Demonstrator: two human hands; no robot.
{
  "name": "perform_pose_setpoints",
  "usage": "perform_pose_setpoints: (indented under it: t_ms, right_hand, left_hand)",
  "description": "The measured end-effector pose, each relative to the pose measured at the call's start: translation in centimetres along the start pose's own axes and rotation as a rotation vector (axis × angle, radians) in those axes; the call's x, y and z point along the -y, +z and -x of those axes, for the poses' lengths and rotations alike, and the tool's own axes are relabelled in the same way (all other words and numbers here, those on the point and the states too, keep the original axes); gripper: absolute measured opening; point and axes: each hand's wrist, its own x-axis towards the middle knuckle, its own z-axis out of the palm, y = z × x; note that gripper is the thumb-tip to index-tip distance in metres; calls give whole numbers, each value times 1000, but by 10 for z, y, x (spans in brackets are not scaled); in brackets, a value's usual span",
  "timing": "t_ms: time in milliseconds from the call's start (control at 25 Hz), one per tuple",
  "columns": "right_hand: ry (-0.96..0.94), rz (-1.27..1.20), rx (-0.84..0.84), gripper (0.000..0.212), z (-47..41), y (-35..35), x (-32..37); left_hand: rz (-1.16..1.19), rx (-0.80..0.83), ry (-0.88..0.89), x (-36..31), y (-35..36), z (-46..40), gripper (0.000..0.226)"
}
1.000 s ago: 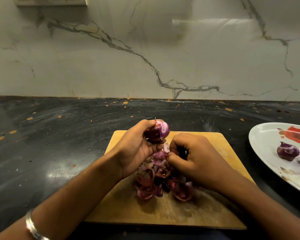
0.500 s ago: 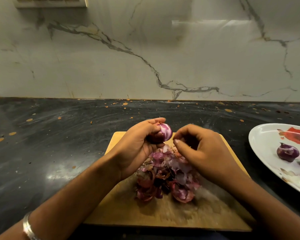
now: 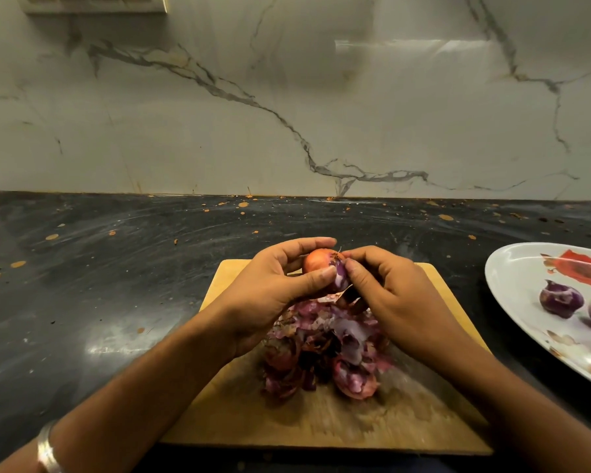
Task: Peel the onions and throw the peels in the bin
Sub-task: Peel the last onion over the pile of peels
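**Both hands working 1 onion above the peel heap**

The left hand (image 3: 273, 288) is cupping the onion (image 3: 323, 266), thumb pressing its near face, while the right hand (image 3: 389, 295) is pinching a loose flap of skin at the onion's 3 o'clock side. The bulb looks small, light and firm; its papery skin is probably brittle and tears easily, so gripping at the tip end seems best. Peels (image 3: 325, 349) are piling at 6 o'clock on the cutting board (image 3: 321, 425). At 3 o'clock, well apart on the counter (image 3: 116, 285), a plate (image 3: 512, 268) is holding peeled onions (image 3: 560, 298).
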Motion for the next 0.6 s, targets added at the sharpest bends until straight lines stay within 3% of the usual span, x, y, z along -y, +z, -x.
perform_pose_setpoints:
  t_ms: [320,600]
  right_hand:
    - [4,151,-7,16,0,2,1]
    - [-53,300,-23,18,-1,4,4]
  left_hand:
    - [-86,-40,51,3,9,2,53]
    - [-11,-37,1,1,12,5,55]
